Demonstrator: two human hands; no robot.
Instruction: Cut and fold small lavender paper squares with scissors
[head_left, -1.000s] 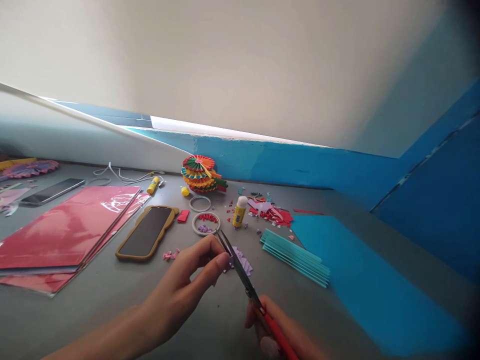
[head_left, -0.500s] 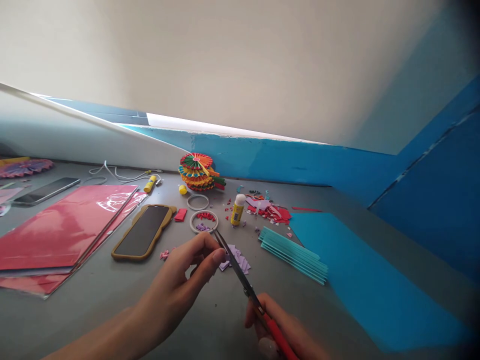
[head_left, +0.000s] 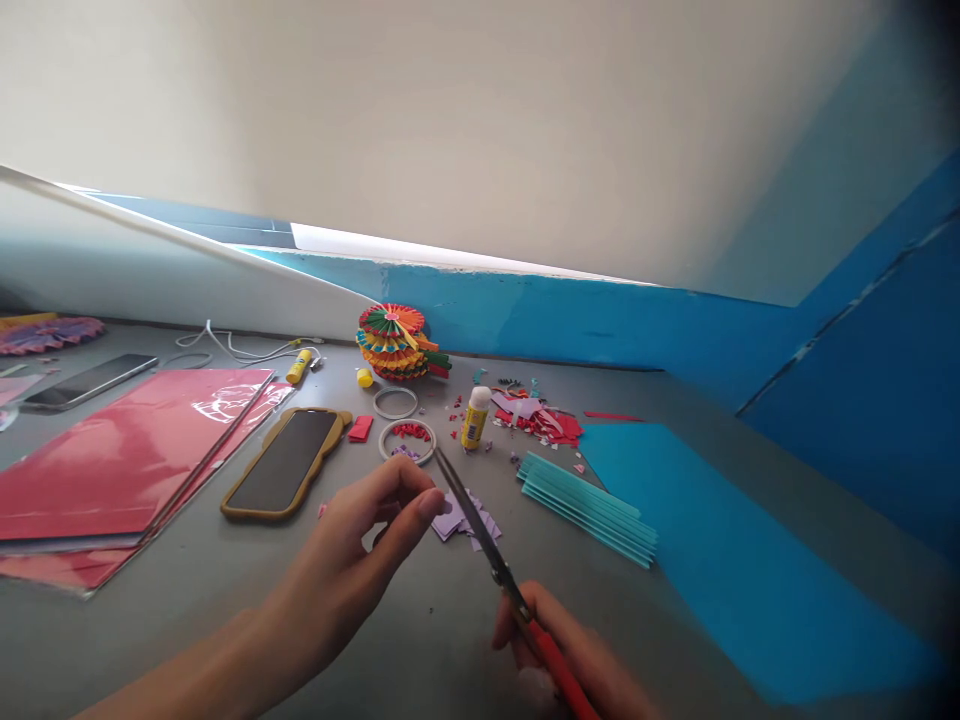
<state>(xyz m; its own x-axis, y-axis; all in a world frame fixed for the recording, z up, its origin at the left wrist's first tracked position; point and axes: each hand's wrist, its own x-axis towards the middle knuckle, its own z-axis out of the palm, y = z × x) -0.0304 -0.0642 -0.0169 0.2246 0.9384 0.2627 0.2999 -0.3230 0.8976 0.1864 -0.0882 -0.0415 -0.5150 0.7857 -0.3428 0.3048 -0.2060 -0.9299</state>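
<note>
In my right hand (head_left: 566, 635) is a pair of scissors (head_left: 491, 553) with red handles, its blades nearly together and pointing up and left. My left hand (head_left: 352, 545) is closed in a pinch just left of the blades. A small piece of purple paper (head_left: 447, 507) shows at its fingertips, mostly hidden by them. Beneath the blades lies a pile of cut purple paper pieces (head_left: 448, 528). Just beyond my left hand, a white ring (head_left: 383, 440) surrounds small red paper bits (head_left: 412, 431) and purple bits, partly covered by my fingers.
A glue stick (head_left: 475, 418) stands upright beyond the scissors. Teal paper strips (head_left: 585, 510) and a blue sheet (head_left: 720, 560) lie to the right. A phone (head_left: 285, 465) and red paper packs (head_left: 135, 450) lie left. Colourful folded-paper rosettes (head_left: 391, 340) sit near the wall.
My left hand has moved slightly left, away from the scissors. The blades have shifted a little right and now sit apart from the fingertips.
</note>
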